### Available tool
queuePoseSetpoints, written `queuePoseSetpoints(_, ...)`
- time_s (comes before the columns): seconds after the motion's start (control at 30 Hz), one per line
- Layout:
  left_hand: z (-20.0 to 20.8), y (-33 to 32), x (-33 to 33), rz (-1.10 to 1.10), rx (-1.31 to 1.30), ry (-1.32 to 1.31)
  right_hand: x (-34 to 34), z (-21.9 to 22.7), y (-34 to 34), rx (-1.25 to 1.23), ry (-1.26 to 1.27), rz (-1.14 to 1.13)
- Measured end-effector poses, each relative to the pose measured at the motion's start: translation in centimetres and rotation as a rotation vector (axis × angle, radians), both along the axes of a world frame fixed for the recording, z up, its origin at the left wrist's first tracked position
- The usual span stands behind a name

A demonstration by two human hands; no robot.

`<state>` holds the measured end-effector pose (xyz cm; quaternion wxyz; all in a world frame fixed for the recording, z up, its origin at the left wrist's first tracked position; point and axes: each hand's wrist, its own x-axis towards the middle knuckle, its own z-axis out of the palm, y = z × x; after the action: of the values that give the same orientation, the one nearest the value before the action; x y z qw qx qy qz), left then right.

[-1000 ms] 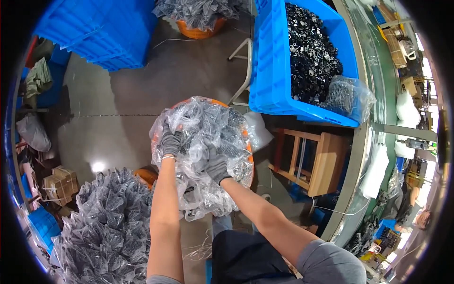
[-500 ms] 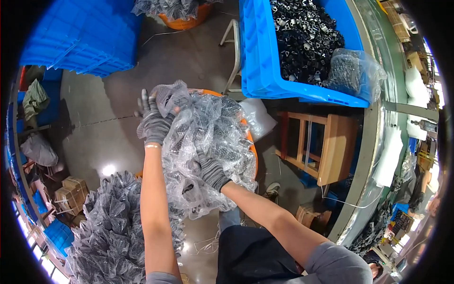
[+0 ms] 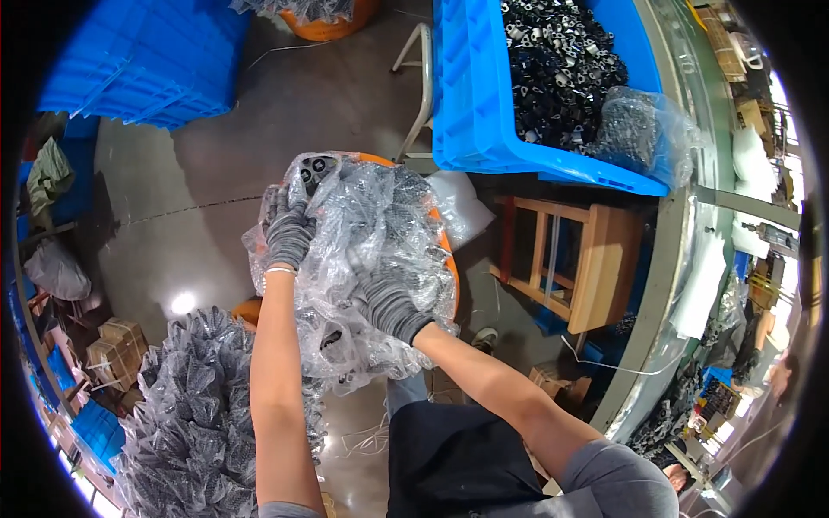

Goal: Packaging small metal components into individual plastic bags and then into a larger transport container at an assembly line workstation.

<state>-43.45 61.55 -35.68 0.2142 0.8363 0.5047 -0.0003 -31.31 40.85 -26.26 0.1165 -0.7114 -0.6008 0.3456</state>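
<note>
A heap of clear bubble-wrap bags (image 3: 380,207) fills an orange basket (image 3: 445,237) in front of me; dark parts show through the film in places. My left hand (image 3: 289,229), in a grey striped glove, is closed on a bubble-wrap bag at the heap's left edge, beside a dark part with round holes (image 3: 318,167). Lower on the heap, my right hand (image 3: 390,302), gloved alike, has its fingers closed in the bubble wrap, their tips partly hidden by film. Another dark piece (image 3: 331,339) lies under the film to its left.
A blue crate (image 3: 484,104) of small black and metal parts stands at upper right, with a clear bag on its corner. Blue crates (image 3: 155,69) rise at upper left. Packed bubble-wrap bundles (image 3: 199,406) pile at lower left. A wooden stool (image 3: 604,268) lies to the right.
My left hand's spread fingers have drawn in onto the bubble wrap, and a dark holed part now shows above them. My right hand stays on the heap, fingers deeper in the film.
</note>
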Motion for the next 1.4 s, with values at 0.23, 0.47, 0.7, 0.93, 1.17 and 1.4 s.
queuePoseSetpoints(0.23, 0.6, 0.0, -1.3, -0.029, 0.028, 0.172, 1.0, 5.1, 0.8, -0.186, 0.245, 0.067)
queuePoseSetpoints(0.47, 3.3, -0.6, 1.9, 0.019, -0.039, 0.176, 5.1, -1.7, -1.2, -0.214, 0.05, -0.278)
queuePoseSetpoints(0.7, 4.1, -0.3, 3.5, 0.008, 0.002, 0.158, 2.4, -4.1, -1.6, -0.218, -0.17, 0.047)
queuePoseSetpoints(0.93, 3.9, -0.8, 0.0, 0.079, 0.114, 0.114, 9.4, 2.3, 5.5, -0.396, 0.019, -0.027)
queuePoseSetpoints(1.17, 3.2, -1.1, 1.1, 0.06, 0.219, -0.101, 7.7, -2.6, 25.0, 0.452, -0.201, 0.232)
queuePoseSetpoints(1.4, 4.0, -1.9, 0.5, 0.425, 0.211, -0.522, 5.7, -5.3, 28.9, -0.102, -0.068, 0.52)
